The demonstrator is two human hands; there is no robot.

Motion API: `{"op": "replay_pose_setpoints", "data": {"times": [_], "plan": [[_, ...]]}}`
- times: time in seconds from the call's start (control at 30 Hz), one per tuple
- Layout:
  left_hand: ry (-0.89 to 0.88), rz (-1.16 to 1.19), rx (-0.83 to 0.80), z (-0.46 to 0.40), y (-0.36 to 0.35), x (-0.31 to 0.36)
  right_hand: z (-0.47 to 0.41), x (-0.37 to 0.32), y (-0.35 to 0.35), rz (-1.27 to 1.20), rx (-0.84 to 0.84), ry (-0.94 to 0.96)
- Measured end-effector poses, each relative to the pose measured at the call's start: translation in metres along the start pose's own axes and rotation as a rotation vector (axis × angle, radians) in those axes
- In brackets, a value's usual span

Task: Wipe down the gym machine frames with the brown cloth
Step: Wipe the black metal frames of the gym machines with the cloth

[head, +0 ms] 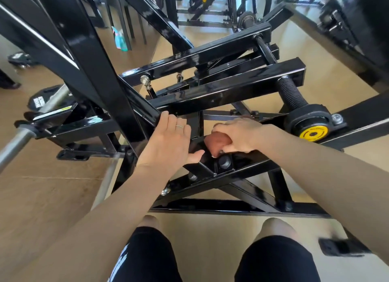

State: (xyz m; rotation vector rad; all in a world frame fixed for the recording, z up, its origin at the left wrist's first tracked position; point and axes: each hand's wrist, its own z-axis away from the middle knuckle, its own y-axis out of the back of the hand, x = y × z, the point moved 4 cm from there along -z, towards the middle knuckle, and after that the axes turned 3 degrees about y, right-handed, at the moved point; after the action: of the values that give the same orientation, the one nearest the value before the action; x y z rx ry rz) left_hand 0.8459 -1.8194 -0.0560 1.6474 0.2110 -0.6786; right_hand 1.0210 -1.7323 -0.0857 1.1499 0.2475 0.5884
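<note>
A black steel gym machine frame (229, 92) fills the middle of the view, with crossing square tubes low over the floor. My right hand (237, 135) grips the bunched brown cloth (216, 142) and presses it on a lower black bar near a bolt. My left hand (168, 142) is flat with straight fingers, its fingertips against a slanted frame tube just left of the cloth. A ring shows on one left finger.
A coiled black spring and a yellow-capped pivot (311, 133) sit right of my hands. A steel barbell sleeve (19, 140) and a weight plate (44, 98) lie at left. A spray bottle (120, 38) stands on the tan floor behind. More black machines stand at the back.
</note>
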Motion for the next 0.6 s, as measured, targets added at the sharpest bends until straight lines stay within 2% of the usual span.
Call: {"op": "replay_pose_setpoints", "data": {"times": [0.17,0.4,0.6], "plan": [[0.011,0.01,-0.011,-0.002,-0.002,-0.001,-0.024,-0.003,-0.007,0.028,-0.017,0.036],[0.014,0.02,0.007,-0.003,-0.003,0.001,-0.071,-0.046,-0.015,-0.014,-0.057,0.096],[0.018,0.003,0.024,0.0,0.001,0.0,-0.036,-0.024,-0.003,-0.092,-0.032,0.085]]}}
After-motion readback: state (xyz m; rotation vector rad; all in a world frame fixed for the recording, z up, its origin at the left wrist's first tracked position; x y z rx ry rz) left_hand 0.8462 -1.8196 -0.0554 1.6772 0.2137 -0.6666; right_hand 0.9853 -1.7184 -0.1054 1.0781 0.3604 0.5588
